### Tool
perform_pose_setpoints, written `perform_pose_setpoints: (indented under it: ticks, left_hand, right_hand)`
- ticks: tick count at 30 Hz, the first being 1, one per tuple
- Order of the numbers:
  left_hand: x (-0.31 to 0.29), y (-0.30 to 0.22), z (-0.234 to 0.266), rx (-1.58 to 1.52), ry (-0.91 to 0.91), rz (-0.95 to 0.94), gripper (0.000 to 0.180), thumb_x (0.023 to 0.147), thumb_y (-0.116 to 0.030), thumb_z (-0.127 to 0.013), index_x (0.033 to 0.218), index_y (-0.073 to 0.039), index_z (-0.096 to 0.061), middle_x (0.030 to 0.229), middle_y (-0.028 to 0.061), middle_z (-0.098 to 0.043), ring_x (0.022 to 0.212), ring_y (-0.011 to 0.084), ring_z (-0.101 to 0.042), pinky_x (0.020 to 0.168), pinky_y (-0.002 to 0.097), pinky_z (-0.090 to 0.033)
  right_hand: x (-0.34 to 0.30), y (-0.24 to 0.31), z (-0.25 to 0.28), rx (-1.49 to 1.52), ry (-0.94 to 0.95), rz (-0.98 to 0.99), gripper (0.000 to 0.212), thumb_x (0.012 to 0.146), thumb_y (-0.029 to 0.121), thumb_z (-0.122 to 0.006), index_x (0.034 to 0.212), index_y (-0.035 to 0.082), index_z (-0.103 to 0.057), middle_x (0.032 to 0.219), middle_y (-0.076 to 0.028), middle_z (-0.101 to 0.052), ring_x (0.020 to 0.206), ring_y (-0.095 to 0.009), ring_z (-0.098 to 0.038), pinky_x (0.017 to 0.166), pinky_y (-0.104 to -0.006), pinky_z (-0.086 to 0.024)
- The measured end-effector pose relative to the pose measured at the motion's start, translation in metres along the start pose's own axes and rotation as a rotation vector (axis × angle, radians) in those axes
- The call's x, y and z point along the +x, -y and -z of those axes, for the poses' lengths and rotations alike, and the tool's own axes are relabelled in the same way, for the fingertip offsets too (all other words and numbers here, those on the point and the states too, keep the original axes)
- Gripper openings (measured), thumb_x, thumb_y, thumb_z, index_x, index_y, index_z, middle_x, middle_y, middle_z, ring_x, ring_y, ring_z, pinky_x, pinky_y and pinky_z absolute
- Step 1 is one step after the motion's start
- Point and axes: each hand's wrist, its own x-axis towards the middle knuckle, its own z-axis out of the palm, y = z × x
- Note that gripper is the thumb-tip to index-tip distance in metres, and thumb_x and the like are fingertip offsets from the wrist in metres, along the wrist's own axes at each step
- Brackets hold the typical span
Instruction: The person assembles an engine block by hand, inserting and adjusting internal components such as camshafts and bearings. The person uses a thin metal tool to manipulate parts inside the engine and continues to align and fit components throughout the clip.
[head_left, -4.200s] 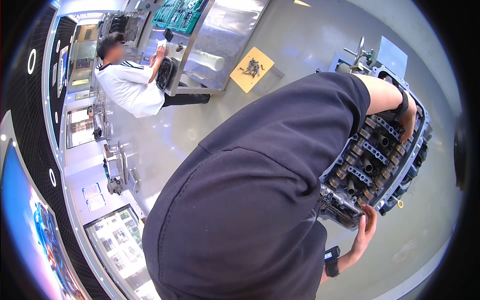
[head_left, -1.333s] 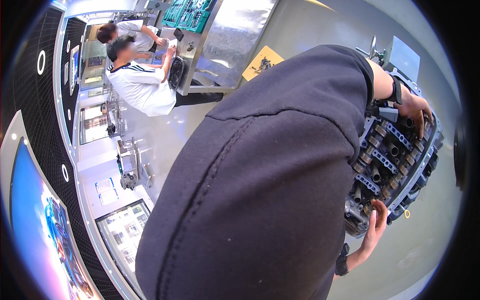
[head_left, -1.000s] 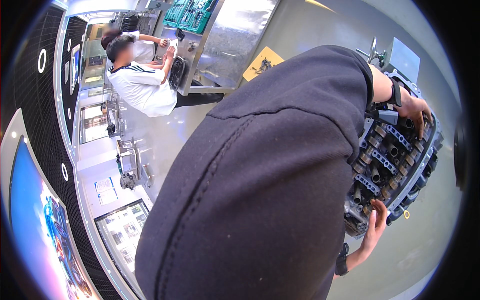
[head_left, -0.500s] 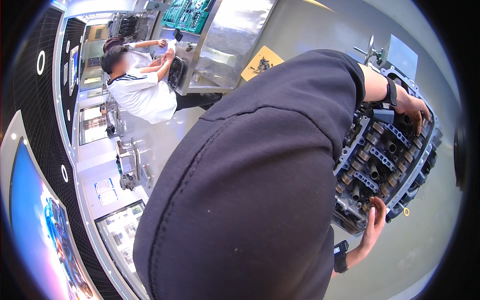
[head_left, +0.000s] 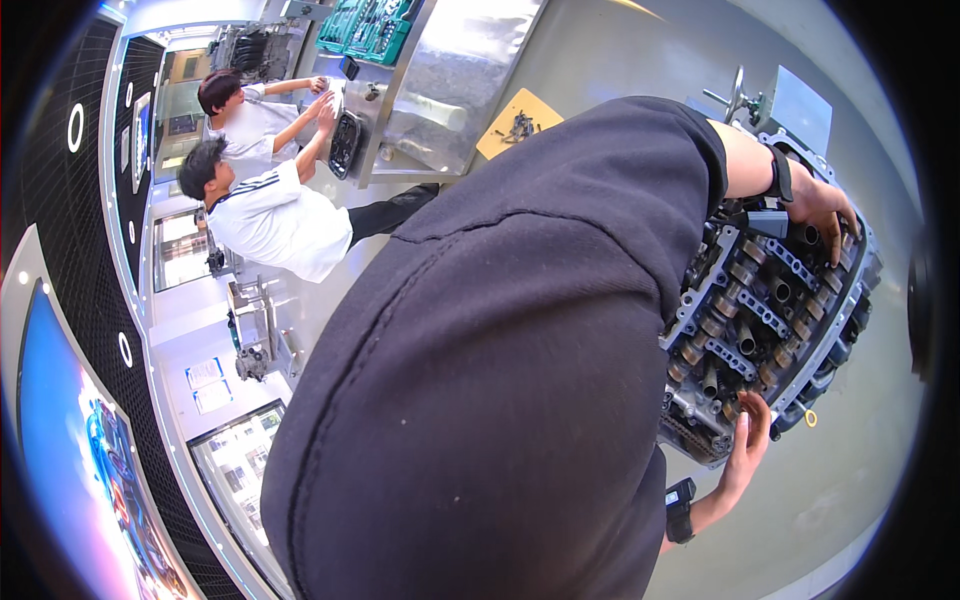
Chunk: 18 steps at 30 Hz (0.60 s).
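Observation:
An engine cylinder head with two camshafts lies at the right, its valve gear exposed. My left hand, below a black wristband, curls its fingers down around the upper end of the outer camshaft. At that shaft's lower end, my right hand has bent fingers against it; a black watch is on that wrist. The fingertips' exact contact is partly hidden. The inner camshaft runs alongside, nearer my body. My dark shirt covers the middle of the view.
A grey box with a handwheel stands beyond the engine. A yellow board carries loose bolts. A steel bench holds a green tool case. Two people work beside it. A yellow ring protrudes from the engine.
Both my hands stay at the camshaft's ends almost unmoved. The view has shifted slightly. At the bench, the two people's heads have moved apart, and the nearer one's hands have lifted slightly.

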Motion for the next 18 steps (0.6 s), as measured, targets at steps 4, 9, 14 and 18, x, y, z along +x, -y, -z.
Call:
perform_pose_setpoints:
  ticks: [4,9,14,18]
  left_hand:
    - [0.0,0.001,-0.001,-0.01,0.002,0.001,0.055,0.09,-0.046,-0.051,0.099,0.004,-0.072,0.113,0.0193,-0.066,0.103,0.0296,-0.055,0.093,0.039,-0.042]
    - [0.002,0.005,-0.002,0.011,-0.065,-0.037,0.054,0.089,-0.046,-0.051,0.095,0.003,-0.072,0.108,0.0183,-0.067,0.097,0.0281,-0.057,0.089,0.0389,-0.045]
    - [0.011,0.012,-0.011,0.061,-0.112,-0.052,0.05,0.088,-0.044,-0.052,0.088,0.002,-0.073,0.102,0.0162,-0.068,0.089,0.0265,-0.058,0.083,0.0373,-0.047]
    - [0.006,0.01,-0.006,0.094,-0.158,-0.07,0.046,0.089,-0.042,-0.053,0.085,-0.001,-0.074,0.102,0.0146,-0.069,0.094,0.0259,-0.056,0.087,0.0385,-0.044]
  right_hand:
    - [0.002,0.003,-0.002,-0.008,-0.002,0.003,0.032,0.095,0.012,-0.052,0.124,-0.002,-0.053,0.12,-0.012,-0.058,0.117,-0.022,-0.052,0.105,-0.0351,-0.035]
    - [0.001,0.006,-0.002,-0.019,0.003,0.001,0.032,0.095,0.012,-0.052,0.124,-0.002,-0.053,0.121,-0.012,-0.058,0.117,-0.022,-0.052,0.105,-0.0352,-0.035]
    - [-0.006,0.0,0.002,-0.011,-0.008,-0.005,0.032,0.095,0.013,-0.052,0.124,-0.001,-0.053,0.121,-0.012,-0.057,0.117,-0.021,-0.052,0.105,-0.0351,-0.035]
    - [0.002,0.007,0.001,-0.016,0.008,0.01,0.034,0.095,0.013,-0.051,0.125,-0.002,-0.052,0.119,-0.012,-0.058,0.116,-0.021,-0.053,0.105,-0.0352,-0.035]
